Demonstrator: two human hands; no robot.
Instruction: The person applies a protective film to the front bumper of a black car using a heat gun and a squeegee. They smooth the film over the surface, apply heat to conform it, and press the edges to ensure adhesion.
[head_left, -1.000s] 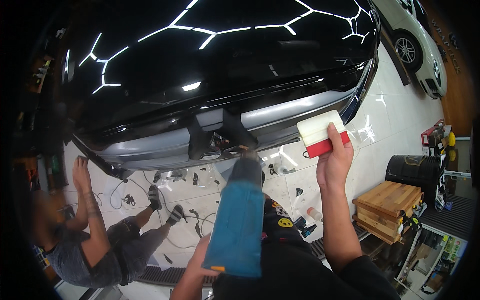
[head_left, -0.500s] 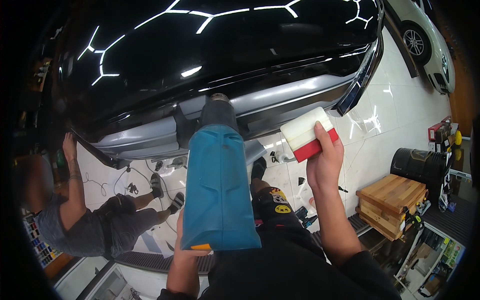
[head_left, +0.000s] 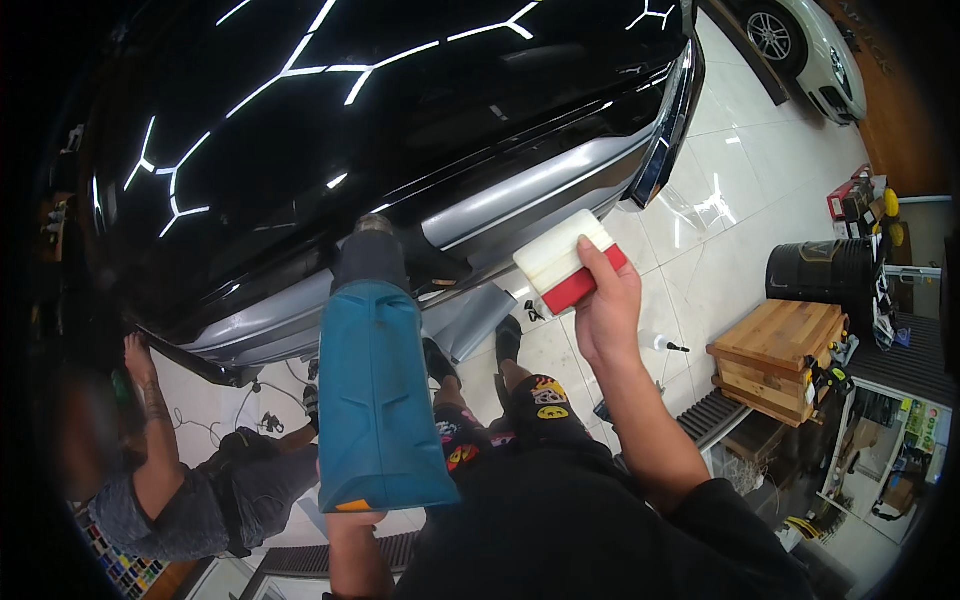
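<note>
My left hand (head_left: 352,520) is wrapped round the grip of a teal heat gun (head_left: 385,400), mostly hidden beneath its body. The gun's nozzle (head_left: 374,226) points away from me at the lower bodywork of a black car (head_left: 330,140); contact cannot be made out. Silver-grey film (head_left: 530,190) runs along the car's lower trim, with dark gaps between its pieces. A loose grey strip (head_left: 478,322) hangs below the trim. Between thumb and fingers my right hand (head_left: 612,305) pinches a white and red squeegee (head_left: 568,262), held up in front of the trim.
Crouching at the left, another person (head_left: 220,490) has a hand (head_left: 138,360) on the car's corner. Cables (head_left: 240,410) lie on the tiled floor (head_left: 690,260). To the right stand a wooden box (head_left: 775,350) and a black drum (head_left: 820,270). A white car (head_left: 820,60) is parked far right.
The car and floor have shifted left in the picture as my view turned. Heat gun and squeegee also sit farther left, both still held. More of the loose grey strip shows now.
</note>
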